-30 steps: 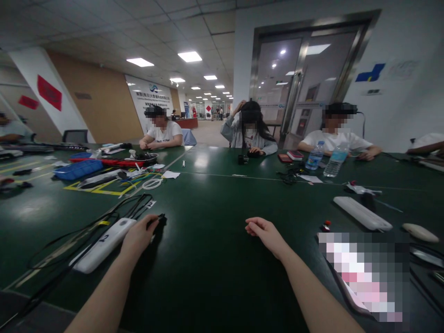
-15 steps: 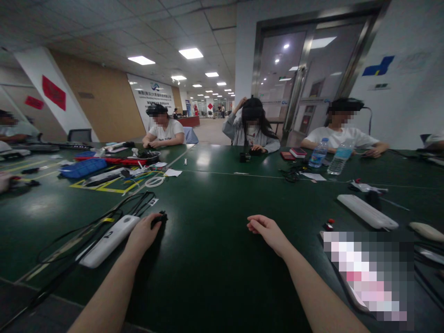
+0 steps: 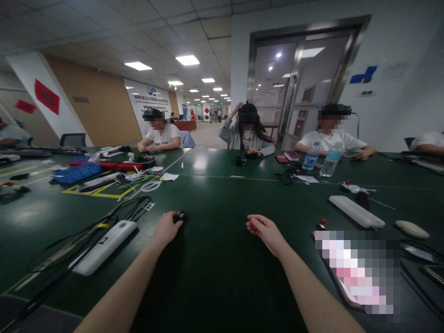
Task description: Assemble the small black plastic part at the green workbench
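Over the green table [image 3: 215,277], my left hand [image 3: 166,230] is closed around a small black object [image 3: 180,216]. Its dark, rounded end pokes out past the fingers, and its kind cannot be made out. My right hand [image 3: 266,233] is held opposite, a gap apart, with its fingers curled in and the thumb near them. Nothing shows between those fingers. Left of my left hand lies a white power strip [image 3: 106,247] marked 2, with black cables [image 3: 93,231] beside it.
On the right are a phone-like device [image 3: 354,273] with a blurred screen, another white strip [image 3: 357,212], a computer mouse [image 3: 412,229] and two water bottles [image 3: 331,160]. A blue basket [image 3: 77,173] and loose wires stand at the left. Several people sit across the table.
My left hand has moved right with the small black object, away from the power strip and closer to my right hand. The view has shifted slightly; my right hand keeps its pose.
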`<action>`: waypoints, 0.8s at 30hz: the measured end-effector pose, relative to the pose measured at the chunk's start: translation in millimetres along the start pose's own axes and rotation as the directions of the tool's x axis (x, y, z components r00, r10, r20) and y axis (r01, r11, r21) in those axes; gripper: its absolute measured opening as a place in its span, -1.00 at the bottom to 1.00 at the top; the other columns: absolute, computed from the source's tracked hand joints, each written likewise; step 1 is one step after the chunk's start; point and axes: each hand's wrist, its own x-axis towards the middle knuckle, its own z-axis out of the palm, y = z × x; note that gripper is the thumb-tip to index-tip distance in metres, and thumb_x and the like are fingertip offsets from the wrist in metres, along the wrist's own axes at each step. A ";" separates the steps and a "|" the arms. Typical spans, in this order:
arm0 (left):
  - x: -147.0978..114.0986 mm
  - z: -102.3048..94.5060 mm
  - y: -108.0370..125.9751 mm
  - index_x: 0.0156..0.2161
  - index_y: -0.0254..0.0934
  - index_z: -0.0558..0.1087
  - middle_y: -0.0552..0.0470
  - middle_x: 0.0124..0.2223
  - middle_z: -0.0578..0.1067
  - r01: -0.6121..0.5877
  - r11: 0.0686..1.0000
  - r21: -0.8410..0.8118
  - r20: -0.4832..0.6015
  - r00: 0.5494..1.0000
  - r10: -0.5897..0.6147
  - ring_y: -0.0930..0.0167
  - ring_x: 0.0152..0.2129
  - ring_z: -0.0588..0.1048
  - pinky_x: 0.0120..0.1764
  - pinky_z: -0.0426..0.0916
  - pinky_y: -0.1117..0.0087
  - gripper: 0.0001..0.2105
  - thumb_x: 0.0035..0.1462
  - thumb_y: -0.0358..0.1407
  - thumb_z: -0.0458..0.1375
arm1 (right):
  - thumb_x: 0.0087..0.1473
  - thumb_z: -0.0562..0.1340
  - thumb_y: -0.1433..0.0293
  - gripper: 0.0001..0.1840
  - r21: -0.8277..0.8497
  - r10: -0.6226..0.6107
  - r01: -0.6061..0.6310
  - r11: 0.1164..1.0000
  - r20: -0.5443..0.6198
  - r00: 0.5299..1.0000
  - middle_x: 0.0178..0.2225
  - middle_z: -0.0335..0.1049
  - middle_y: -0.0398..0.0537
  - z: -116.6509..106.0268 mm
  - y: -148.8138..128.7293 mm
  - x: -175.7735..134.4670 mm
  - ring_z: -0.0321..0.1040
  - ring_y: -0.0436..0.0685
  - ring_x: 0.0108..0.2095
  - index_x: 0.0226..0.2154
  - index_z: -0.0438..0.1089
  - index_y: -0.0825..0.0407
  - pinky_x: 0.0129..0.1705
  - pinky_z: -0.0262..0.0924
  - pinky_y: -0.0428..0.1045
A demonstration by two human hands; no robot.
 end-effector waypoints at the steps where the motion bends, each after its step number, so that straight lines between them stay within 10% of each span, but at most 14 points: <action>1: -2.9 7.0 16.8 -0.08 -0.40 0.31 -0.19 -0.05 0.37 -0.098 0.994 -0.042 0.052 0.994 0.100 0.30 -0.12 0.36 -0.07 0.22 0.34 -0.65 0.00 -0.31 0.05 | -0.05 0.17 0.25 -0.76 0.024 -0.003 0.004 1.000 -0.012 1.000 -0.34 0.37 -0.06 -0.8 0.8 0.1 0.31 0.11 -0.27 -0.29 0.37 -0.02 -0.16 0.18 0.07; 7: -36.4 44.4 107.3 -0.03 -0.22 0.30 -0.03 -0.02 0.34 -0.425 0.864 -0.271 0.228 0.843 0.486 0.36 -0.09 0.32 -0.04 0.19 0.35 -0.62 -0.03 -0.30 0.09 | -0.06 0.15 0.19 -0.73 0.068 -0.034 0.043 0.997 -0.129 0.991 -0.38 0.35 -0.06 -3.8 4.7 2.1 0.31 0.10 -0.33 -0.31 0.36 -0.04 -0.23 0.21 0.05; 11: -52.0 48.3 123.8 -0.03 -0.17 0.29 0.02 -0.01 0.33 -0.493 0.775 -0.395 0.276 0.741 0.612 0.38 -0.08 0.29 -0.01 0.17 0.34 -0.62 -0.02 -0.29 0.10 | -0.08 0.16 0.19 -0.69 -0.091 -0.086 0.074 0.993 -0.139 0.987 -0.35 0.37 -0.06 -8.5 6.9 6.4 0.30 0.09 -0.32 -0.27 0.35 -0.01 -0.25 0.19 0.03; 24: -51.6 50.3 107.2 -0.02 -0.15 0.26 0.03 -0.02 0.32 -0.414 0.704 -0.577 0.241 0.738 0.631 0.37 -0.09 0.30 -0.03 0.20 0.29 -0.62 -0.02 -0.32 0.08 | -0.16 0.25 0.29 -0.71 -0.667 -0.134 0.310 0.678 0.302 0.944 -0.21 0.27 -0.12 7.9 -15.1 -13.9 0.21 0.12 -0.17 -0.27 0.39 -0.09 -0.15 0.10 0.05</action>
